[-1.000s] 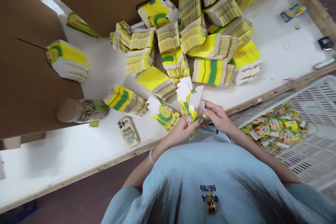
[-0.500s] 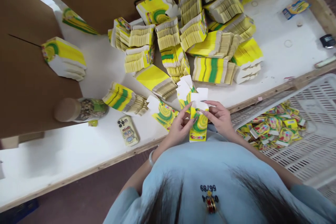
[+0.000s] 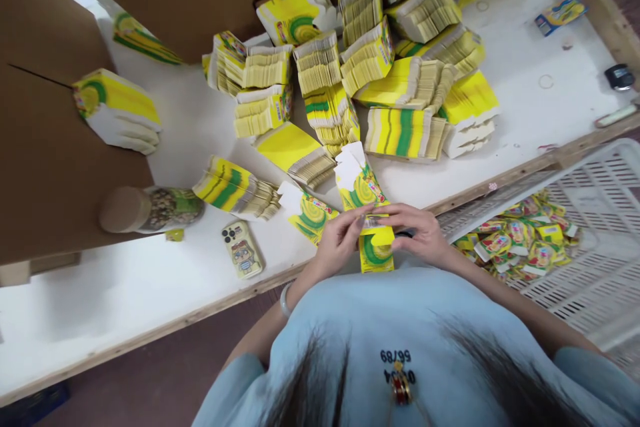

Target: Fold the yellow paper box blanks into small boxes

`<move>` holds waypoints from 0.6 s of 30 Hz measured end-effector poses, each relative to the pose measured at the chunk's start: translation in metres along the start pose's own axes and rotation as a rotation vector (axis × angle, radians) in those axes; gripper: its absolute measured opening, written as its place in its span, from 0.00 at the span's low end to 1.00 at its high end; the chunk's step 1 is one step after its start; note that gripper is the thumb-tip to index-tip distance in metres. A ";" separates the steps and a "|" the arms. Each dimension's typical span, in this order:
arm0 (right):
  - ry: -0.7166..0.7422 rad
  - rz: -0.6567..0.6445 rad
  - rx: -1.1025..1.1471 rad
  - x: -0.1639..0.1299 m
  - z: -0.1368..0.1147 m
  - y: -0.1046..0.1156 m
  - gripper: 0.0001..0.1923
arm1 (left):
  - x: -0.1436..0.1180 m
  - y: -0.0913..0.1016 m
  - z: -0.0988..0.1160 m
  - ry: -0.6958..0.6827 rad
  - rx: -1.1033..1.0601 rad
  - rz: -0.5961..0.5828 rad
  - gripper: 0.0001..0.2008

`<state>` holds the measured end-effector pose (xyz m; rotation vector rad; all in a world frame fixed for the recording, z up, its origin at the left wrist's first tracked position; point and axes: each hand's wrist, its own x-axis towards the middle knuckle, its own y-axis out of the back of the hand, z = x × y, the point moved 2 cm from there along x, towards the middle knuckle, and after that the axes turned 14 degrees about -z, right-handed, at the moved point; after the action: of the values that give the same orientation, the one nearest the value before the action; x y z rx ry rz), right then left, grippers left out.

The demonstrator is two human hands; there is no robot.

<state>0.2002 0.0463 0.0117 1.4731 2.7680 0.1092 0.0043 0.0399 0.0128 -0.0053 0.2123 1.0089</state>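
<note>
Both hands hold one small yellow-and-green carton (image 3: 376, 250) at the near edge of the white table (image 3: 150, 280). My left hand (image 3: 340, 240) grips its left side, and my right hand (image 3: 417, 233) presses its top flaps down from the right. Just beyond the hands lie a flat carton blank with white flaps (image 3: 357, 180) and another one (image 3: 305, 210) to its left. Many stacks of flat yellow blanks (image 3: 400, 87) fill the middle of the table.
A white slatted crate (image 3: 590, 267) at the right holds several folded cartons (image 3: 520, 240). A phone (image 3: 242, 250) and a lying jar (image 3: 150, 209) sit at the left, near brown cardboard sheets (image 3: 45, 160). A blue packet (image 3: 560, 15) lies far right.
The carton was flat with its white flaps up; it has been opened into a box and lowered toward me. My hands have since folded its top flaps down.
</note>
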 end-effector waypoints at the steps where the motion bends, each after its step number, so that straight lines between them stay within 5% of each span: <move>1: -0.057 0.000 0.054 0.000 -0.002 -0.001 0.20 | 0.000 0.002 0.003 0.011 0.031 -0.010 0.26; 5: -0.301 -0.094 0.324 0.001 -0.005 -0.011 0.24 | 0.001 0.007 0.010 0.073 0.122 -0.020 0.24; 18: -0.320 -0.219 0.506 0.004 -0.005 -0.005 0.26 | 0.003 0.013 0.008 0.054 0.218 -0.095 0.25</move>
<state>0.1940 0.0464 0.0168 1.1023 2.7682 -0.8041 -0.0038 0.0504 0.0210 0.1543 0.3672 0.8878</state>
